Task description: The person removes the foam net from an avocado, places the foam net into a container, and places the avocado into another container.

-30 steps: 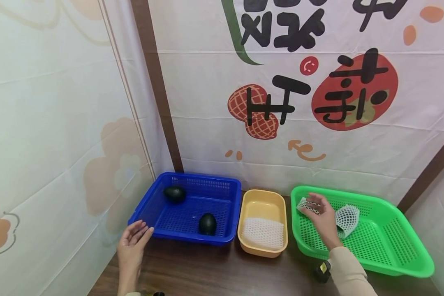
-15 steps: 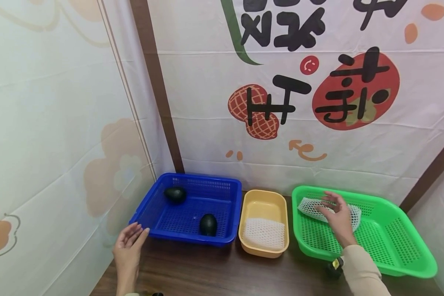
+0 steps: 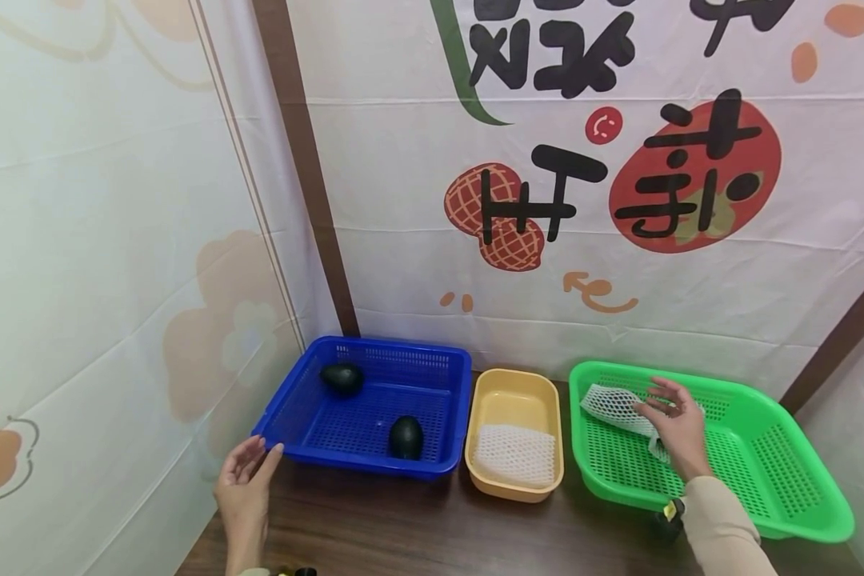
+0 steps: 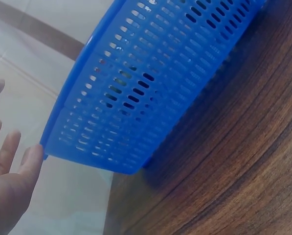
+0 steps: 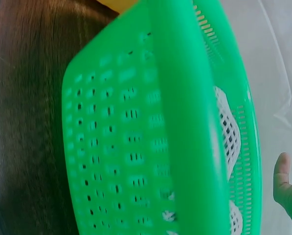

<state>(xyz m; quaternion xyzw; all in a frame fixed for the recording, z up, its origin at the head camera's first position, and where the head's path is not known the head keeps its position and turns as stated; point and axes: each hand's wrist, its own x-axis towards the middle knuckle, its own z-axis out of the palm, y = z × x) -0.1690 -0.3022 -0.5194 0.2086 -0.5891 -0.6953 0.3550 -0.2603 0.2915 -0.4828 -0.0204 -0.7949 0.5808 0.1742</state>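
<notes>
My left hand (image 3: 243, 484) hovers by the front left corner of the blue basket (image 3: 374, 462), fingers relaxed and holding nothing. In that basket lie two dark avocados, one at the back left (image 3: 342, 378) and one at the front right (image 3: 406, 438). My right hand (image 3: 679, 428) is over the green basket (image 3: 770, 524), fingers loosely bent with nothing between them. A white foam net sleeve (image 3: 618, 406) lies in the green basket, left of that hand. A second white net sleeve (image 3: 658, 450) is mostly hidden behind the hand.
Between the two baskets stands a small yellow tub (image 3: 511, 388) with white foam netting (image 3: 514, 456) in it. All stand on a dark wooden table (image 3: 403, 528). A printed cloth wall (image 3: 403, 200) rises close behind, and another (image 3: 115, 280) closes the left side.
My right hand has moved right across the green basket, uncovering the left net sleeve and covering more of the other. My left hand has drifted slightly left and down.
</notes>
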